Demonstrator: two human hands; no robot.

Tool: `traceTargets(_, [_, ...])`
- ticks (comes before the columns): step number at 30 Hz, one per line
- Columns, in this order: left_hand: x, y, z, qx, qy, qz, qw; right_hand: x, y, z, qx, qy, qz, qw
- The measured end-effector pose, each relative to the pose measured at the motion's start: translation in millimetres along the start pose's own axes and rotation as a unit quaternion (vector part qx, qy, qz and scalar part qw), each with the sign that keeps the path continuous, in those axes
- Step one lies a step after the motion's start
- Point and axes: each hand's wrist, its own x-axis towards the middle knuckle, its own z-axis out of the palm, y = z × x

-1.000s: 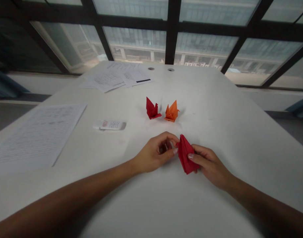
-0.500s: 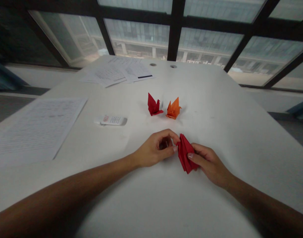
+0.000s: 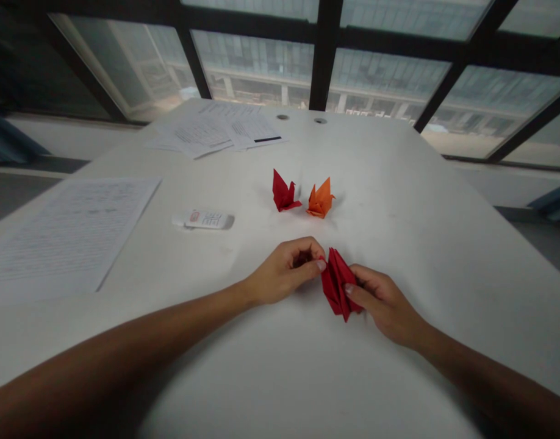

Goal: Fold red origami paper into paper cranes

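Observation:
Between my hands, above the front part of the white table, is a red folded origami paper with several pointed layers. My left hand pinches its upper left tip between thumb and forefinger. From the right, my right hand grips the folded body, thumb on the near face and the other fingers behind it, partly hidden. Beyond my hands stand a red origami crane and, just to its right, an orange origami crane.
A white tube with printed labelling lies left of the cranes. A printed sheet covers the table's left edge, and more papers overlap at the back left. Two round holes sit near the far edge, before dark-framed windows.
My left thumb and forefinger have drawn the paper's left tip slightly outward to the left, and the layers have shifted a little. The cranes and tube stay in place.

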Motion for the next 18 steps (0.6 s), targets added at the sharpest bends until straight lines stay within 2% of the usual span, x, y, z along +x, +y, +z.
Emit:
traceTargets(4, [3.8, 1.7, 0.6, 0.007, 0.018, -0.010, 1.000, -0.9, 1.2, 0.6, -0.020, 0.010, 0.002, 1.000])
traceTargets(9, [6.9, 1.1, 1.5, -0.009, 0.015, -0.010, 1.000, -0.9, 3.9, 0.5, -0.041, 0.006, -0.003, 0.999])
traceTargets(15, [6.2, 0.2, 3.8, -0.037, 0.050, -0.002, 0.998, -1.6, 7.6, 3.0, -0.072, 0.011, 0.001, 0.997])
traceTargets(18, [4.7, -1.1, 3.3, -0.017, 0.043, 0.003, 0.999, -1.6, 8.3, 4.4, -0.093, 0.026, -0.002, 0.995])
